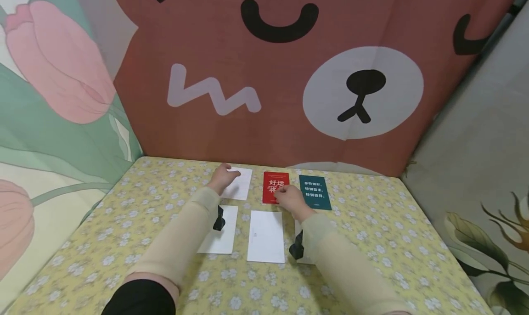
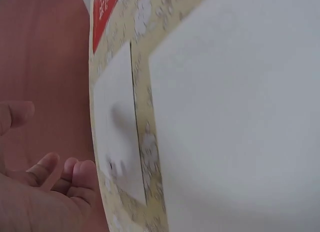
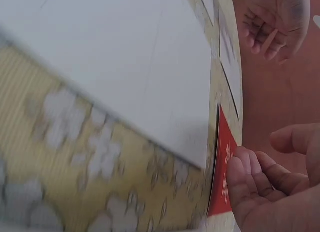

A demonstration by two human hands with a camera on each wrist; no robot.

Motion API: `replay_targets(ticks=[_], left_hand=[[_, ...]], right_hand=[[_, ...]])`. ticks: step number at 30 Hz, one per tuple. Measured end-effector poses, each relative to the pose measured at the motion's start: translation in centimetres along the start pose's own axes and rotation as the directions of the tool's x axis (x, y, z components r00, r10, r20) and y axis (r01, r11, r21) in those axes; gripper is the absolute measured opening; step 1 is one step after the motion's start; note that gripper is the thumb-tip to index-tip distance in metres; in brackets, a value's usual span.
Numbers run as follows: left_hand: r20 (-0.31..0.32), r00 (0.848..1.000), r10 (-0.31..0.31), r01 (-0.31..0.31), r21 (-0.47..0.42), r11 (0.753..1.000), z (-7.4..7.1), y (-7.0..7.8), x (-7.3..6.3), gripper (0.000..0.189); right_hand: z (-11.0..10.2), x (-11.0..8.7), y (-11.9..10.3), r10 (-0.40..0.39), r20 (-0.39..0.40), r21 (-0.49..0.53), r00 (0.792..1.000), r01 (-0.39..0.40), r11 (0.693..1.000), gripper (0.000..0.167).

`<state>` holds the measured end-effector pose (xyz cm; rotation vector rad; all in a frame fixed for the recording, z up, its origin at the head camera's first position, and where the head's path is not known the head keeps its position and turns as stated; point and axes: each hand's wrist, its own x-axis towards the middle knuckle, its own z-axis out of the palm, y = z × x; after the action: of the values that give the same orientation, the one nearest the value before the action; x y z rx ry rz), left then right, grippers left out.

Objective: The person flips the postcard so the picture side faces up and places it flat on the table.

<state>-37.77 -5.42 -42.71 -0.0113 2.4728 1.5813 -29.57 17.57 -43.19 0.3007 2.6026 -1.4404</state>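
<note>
Fingertips (image 3: 238,173) of the right hand (image 1: 291,200) sit over the lower right part of the red card (image 1: 273,182), which lies flat in the far row with its long axis running away from the person; touching or just above, I cannot tell. That hand is the nearer, fingers loosely bent, thumb apart, grasping nothing, while the left hand (image 1: 223,177), likewise unclenched and bare, hangs by the white card (image 1: 242,186).
</note>
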Motion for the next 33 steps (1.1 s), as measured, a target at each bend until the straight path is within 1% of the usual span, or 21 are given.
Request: replay_targets(ticks=[3,5,9,13,16,18,22,25,29,33], left_hand=[[0.002,1.0,-0.014,0.014,0.012,1.0,-0.5,-0.4,-0.1,0.064],[0.005,1.0,-0.026,0.026,0.02,0.999,-0.7,-0.6,-0.1,0.064],[0.038,0.997,-0.065,0.065,-0.015,0.998,-1.1,-1.1,-0.1,0.068],[0.075,0.991,-0.111,0.115,-0.053,0.992,-1.5,-1.5,-0.1,0.073],[0.079,0.987,-0.137,0.142,-0.058,0.988,-1.8,-1.8,-0.2,0.073],[0.071,0.987,-0.146,0.15,-0.056,0.987,-2.1,-1.9,-0.2,0.073],[0.06,0.988,-0.139,0.142,-0.044,0.989,-2.6,-2.1,-0.1,0.073],[0.064,0.99,-0.129,0.131,-0.028,0.991,-2.8,-2.2,-0.1,0.074],[0.053,0.989,-0.135,0.136,-0.016,0.991,-3.0,-2.3,-0.2,0.07],[0.058,0.985,-0.165,0.166,-0.015,0.986,-3.2,-2.1,-0.3,0.067]], right_hand=[[0.5,0.0,-0.3,-0.006,0.024,0.051,1.0,0.005,0.999,0.032],[0.9,0.1,-0.6,0.008,0.033,0.062,0.999,-0.01,0.998,0.035],[1.6,0.6,-0.9,0.04,0.034,0.065,0.999,-0.042,0.997,0.037],[2.5,1.0,-1.3,0.036,0.057,0.087,0.998,-0.041,0.995,0.037],[3.2,1.1,-1.8,0.037,0.079,0.109,0.996,-0.046,0.993,0.037],[3.6,1.1,-2.0,0.039,0.091,0.117,0.995,-0.049,0.992,0.037],[4.4,1.4,-2.4,0.026,0.103,0.139,0.994,-0.04,0.989,0.034],[5.1,1.7,-2.7,0.027,0.109,0.193,0.994,-0.047,0.98,0.032],[5.8,2.0,-3.2,0.054,0.128,0.259,0.99,-0.086,0.962,0.035],[6.3,2.2,-3.7,0.099,0.131,0.274,0.986,-0.132,0.952,0.037]])
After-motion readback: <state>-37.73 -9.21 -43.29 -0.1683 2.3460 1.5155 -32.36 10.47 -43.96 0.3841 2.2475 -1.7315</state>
